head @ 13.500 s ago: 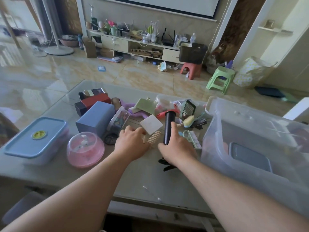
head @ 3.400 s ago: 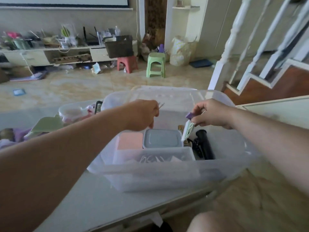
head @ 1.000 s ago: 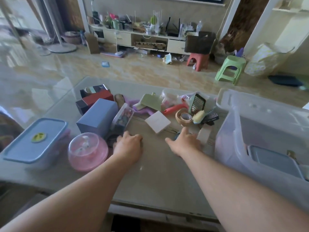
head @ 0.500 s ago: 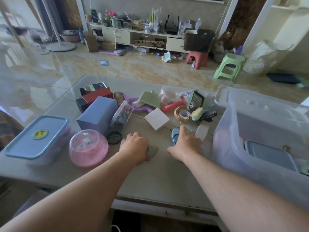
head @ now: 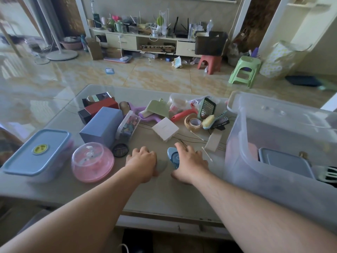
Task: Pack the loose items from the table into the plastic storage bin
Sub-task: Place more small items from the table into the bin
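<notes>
Two bare hands lie low on the smooth, glossy table [head: 164,194], amid hard plastic clutter: a round pink dome [head: 92,161], a boxy blue carton [head: 102,126], a flat white square block [head: 165,129] and a ring of tape [head: 193,122]. Right of them stands the clear, frosted plastic bin [head: 273,143], a grey-lidded box [head: 284,164] already inside. Left hand [head: 142,161] rests knuckles-up, fingers curled under, whether holding anything I cannot tell; right hand [head: 189,161] lies with fingers loosely spread over a small blue teardrop-shaped tape dispenser [head: 172,156], its long axis running away from the person.
</notes>
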Available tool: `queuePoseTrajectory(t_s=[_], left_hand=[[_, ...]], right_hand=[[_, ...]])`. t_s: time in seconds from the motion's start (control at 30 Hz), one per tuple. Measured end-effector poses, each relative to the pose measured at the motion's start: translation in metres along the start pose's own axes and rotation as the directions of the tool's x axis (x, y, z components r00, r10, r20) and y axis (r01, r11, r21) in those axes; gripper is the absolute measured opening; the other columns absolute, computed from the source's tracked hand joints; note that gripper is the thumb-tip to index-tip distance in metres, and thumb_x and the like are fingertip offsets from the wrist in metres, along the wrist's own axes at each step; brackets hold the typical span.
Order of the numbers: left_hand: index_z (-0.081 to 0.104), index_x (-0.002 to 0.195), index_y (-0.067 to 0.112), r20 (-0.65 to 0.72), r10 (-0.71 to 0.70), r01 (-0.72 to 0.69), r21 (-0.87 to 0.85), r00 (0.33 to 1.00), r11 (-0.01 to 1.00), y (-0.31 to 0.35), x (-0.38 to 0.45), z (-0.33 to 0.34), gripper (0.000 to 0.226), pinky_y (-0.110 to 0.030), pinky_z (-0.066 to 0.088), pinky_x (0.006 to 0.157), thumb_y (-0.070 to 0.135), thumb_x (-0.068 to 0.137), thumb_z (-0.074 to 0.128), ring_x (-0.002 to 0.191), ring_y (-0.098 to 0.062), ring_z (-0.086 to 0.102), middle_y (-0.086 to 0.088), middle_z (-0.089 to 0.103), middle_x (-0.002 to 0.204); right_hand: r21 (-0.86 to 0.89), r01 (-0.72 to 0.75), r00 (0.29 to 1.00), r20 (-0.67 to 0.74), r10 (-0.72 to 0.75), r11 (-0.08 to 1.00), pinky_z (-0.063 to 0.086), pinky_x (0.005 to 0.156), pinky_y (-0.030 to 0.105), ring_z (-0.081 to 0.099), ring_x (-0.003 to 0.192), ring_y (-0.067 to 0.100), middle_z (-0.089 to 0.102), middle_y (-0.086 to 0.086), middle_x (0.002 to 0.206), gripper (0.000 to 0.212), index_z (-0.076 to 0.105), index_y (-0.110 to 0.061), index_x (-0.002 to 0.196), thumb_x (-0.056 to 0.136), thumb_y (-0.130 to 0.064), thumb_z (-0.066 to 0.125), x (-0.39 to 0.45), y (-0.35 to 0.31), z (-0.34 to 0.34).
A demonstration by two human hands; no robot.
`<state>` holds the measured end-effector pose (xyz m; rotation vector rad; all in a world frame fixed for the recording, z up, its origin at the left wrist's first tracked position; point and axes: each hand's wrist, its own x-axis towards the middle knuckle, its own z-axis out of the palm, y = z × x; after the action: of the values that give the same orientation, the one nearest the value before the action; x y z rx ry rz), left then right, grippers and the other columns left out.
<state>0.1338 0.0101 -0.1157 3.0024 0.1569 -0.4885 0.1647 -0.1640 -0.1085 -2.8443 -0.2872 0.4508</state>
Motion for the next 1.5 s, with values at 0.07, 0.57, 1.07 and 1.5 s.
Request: queuePoseTrajectory(t_s=[0.07, 0.57, 1.07, 1.5], left_hand=[[0.05, 0.137, 0.029, -0.015, 0.026, -0.026, -0.047, 1.0, 0.999, -0.008, 0.001, -0.003, 0.064, -0.047, 0.044, 0.102, 0.048, 0.083, 0.079, 0.127, -0.034, 0.048, -0.005, 0.051, 0.135], [0.055, 0.135, 0.036, -0.082, -0.134, 0.122, -0.139, 0.988, 0.983, -0.034, 0.017, 0.001, 0.041, -0.05, 0.045, 0.104, 0.025, 0.096, 0.051, 0.12, -0.042, 0.043, -0.009, 0.047, 0.134], [0.065, 0.091, 0.032, -0.544, 0.106, -0.313, -0.303, 0.832, 0.9, 0.074, -0.029, -0.104, 0.016, -0.032, 0.045, 0.066, 0.041, 0.078, 0.063, 0.076, -0.022, 0.065, 0.01, 0.062, 0.076], [0.055, 0.137, 0.044, 0.044, 0.69, -0.691, 0.08, 0.723, 0.719, 0.291, -0.018, -0.155, 0.053, -0.033, 0.051, 0.089, 0.046, 0.085, 0.069, 0.1, -0.013, 0.058, 0.012, 0.063, 0.113]], right_hand=[[0.012, 0.01, 1.0, 0.013, -0.01, 1.0, 0.044, 0.096, 0.049, 0.037, 0.128, 0.035, 0.037, 0.001, 0.143, 0.086, 0.022, -0.043, 0.147, 0.077, -0.036, 0.072, 0.002, 0.001, 0.003], [0.014, 0.066, 0.998, 0.008, -0.066, 0.998, 0.041, 0.087, 0.042, 0.036, 0.126, 0.032, 0.04, -0.004, 0.141, 0.072, 0.033, -0.042, 0.143, 0.079, -0.038, 0.066, 0.01, 0.006, 0.009], [-0.09, 0.483, 0.768, -0.435, -0.471, 0.871, 0.05, 0.087, 0.042, 0.05, 0.109, 0.028, 0.055, 0.0, 0.122, 0.065, 0.052, -0.032, 0.13, 0.07, -0.046, 0.073, -0.098, 0.03, -0.184], [-0.268, -0.01, 0.963, 0.256, 0.081, 0.963, 0.04, 0.056, 0.02, 0.056, 0.075, 0.002, 0.054, -0.018, 0.091, 0.038, 0.062, -0.037, 0.105, 0.077, -0.034, 0.086, -0.102, 0.266, -0.229]])
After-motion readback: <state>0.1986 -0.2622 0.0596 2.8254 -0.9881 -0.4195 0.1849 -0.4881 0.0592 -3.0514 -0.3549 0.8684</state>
